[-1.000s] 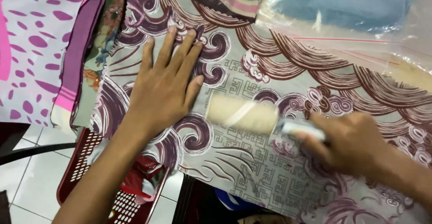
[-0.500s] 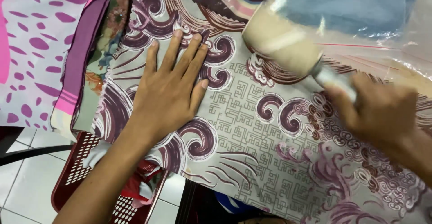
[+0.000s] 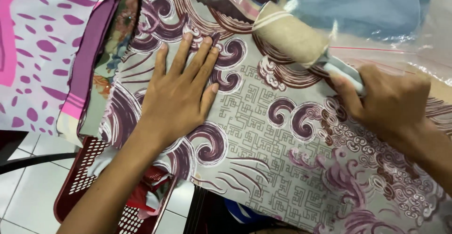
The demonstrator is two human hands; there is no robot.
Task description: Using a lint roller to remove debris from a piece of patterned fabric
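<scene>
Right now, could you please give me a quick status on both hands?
Left hand flat on patterned fabric. Right hand gripping lint roller handle. Nothing blocking.

A clear plastic bag point(image 3: 376, 22) holding folded blue cloth point(image 3: 358, 3) lies at the far right edge of the patterned fabric point(image 3: 263, 135).

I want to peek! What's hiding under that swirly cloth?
Under the swirly cloth's near edge, a red basket with holes shows, standing on white floor tiles. The left hand presses the cloth flat, so whatever lies beneath the middle is covered.
</scene>
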